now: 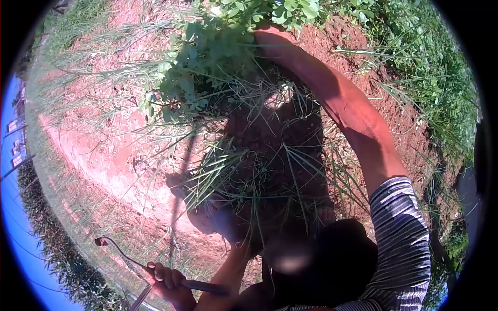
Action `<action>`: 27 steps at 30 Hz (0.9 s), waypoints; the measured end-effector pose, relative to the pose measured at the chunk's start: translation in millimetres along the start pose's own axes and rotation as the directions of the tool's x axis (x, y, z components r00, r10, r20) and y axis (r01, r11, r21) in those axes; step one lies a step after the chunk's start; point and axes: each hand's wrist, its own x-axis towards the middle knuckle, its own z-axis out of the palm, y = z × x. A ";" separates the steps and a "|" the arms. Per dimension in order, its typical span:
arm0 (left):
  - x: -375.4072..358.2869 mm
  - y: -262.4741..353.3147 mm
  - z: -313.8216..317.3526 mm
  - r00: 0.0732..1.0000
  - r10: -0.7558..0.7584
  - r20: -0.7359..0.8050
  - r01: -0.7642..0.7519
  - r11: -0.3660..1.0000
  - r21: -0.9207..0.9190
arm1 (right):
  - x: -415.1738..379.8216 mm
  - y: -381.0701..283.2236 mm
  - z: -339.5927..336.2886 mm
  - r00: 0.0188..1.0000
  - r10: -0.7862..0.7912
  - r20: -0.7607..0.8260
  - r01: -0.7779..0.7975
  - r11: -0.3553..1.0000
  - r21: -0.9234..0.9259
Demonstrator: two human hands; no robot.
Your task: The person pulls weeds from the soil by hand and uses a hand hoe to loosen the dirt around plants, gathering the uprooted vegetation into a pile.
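Note:
At the lower left, my left hand point(174, 286) has its fingers wrapped round the handle of a small hand hoe point(124, 255). A thin, curved metal neck runs from the hand toward the upper left and ends in a small bent blade. My right arm, in a striped sleeve, stretches up to a leafy green plant point(218, 52). My right hand point(272, 41) reaches in at the base of its leaves. Those fingers are hidden by the foliage, so their grip does not show.
Long cut or pulled grass point(218, 176) lies on the shaded ground between my arms. Reddish bare soil point(114, 160) slopes away on the left. A bare foot point(207, 215) rests near the grass. Dense green growth point(430, 67) borders the right side.

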 end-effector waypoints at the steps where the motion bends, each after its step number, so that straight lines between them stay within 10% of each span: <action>1: 0.4 0.0 2.2 1.000 0.013 -0.008 -0.013 1.000 0.011 | 3.9 1.2 2.2 1.000 0.016 -0.011 -0.016 1.000 0.010; 8: -1.1 1.0 -8.9 0.998 0.039 -0.047 -0.040 0.999 -0.016 | 10.3 26.4 -10.0 0.992 0.113 -0.048 -0.107 0.987 0.119; 23: -5.4 -0.7 -4.3 0.995 0.056 -0.078 -0.058 0.998 -0.018 | -34.9 29.3 -44.1 0.922 0.221 0.317 -0.082 0.913 -0.399; 24: -6.0 -3.1 -5.6 0.995 0.061 -0.081 -0.064 0.998 -0.027 | -56.2 37.9 -36.7 0.999 0.045 -0.008 -0.046 0.983 -0.177; 25: -7.0 -2.4 -6.0 0.995 0.057 -0.086 -0.060 0.998 -0.026 | -57.0 19.8 -54.9 0.915 0.303 0.266 -0.249 0.944 -0.218; 27: -5.2 -1.6 -6.3 0.995 0.063 -0.077 -0.064 0.998 -0.003 | -72.1 5.0 -54.2 0.915 0.403 -0.012 -0.323 0.751 0.575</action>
